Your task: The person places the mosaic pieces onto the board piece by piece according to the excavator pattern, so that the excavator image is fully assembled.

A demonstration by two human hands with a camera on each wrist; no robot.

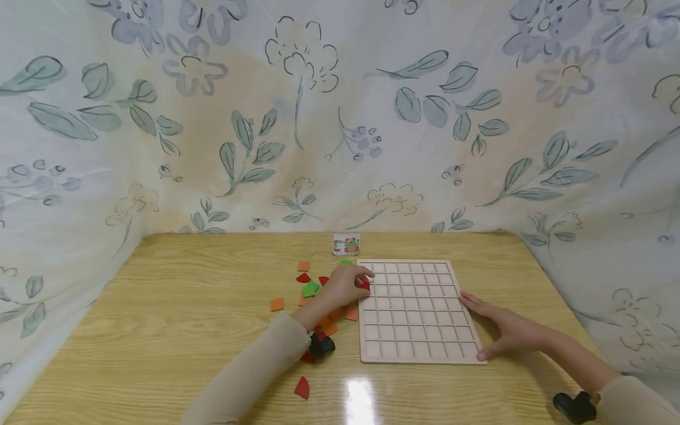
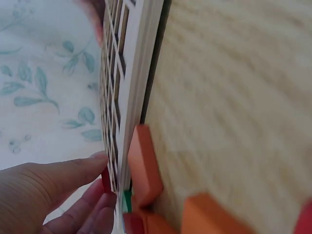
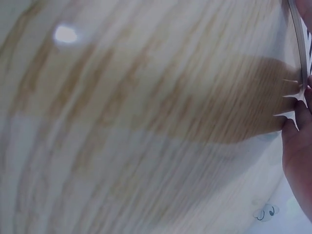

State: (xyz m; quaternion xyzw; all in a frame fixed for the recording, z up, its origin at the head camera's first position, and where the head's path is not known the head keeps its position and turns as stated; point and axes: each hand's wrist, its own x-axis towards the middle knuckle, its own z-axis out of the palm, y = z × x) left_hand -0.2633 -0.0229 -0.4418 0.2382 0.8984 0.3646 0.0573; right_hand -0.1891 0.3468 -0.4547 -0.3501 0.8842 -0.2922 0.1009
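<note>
A pale wooden board (image 1: pixel 411 310) marked with a grid of square cells lies flat on the table. At its left edge my left hand (image 1: pixel 345 283) pinches a red quarter-round piece (image 1: pixel 364 286) between thumb and fingers. The left wrist view shows the same red piece (image 2: pixel 106 180) under the thumb, right at the board's rim. My right hand (image 1: pixel 507 327) is spread along the board's right edge, its thumb at the near corner and its fingers farther up the side.
Orange squares (image 1: pixel 277 304), green pieces (image 1: pixel 310 288) and several red quarter-round pieces (image 1: pixel 302 388) lie scattered left of the board, partly beneath my left forearm. A small picture card (image 1: pixel 346 244) with a coloured pattern stands behind the board. Floral cloth (image 1: pixel 319 118) hangs behind the wooden table (image 1: pixel 186 313).
</note>
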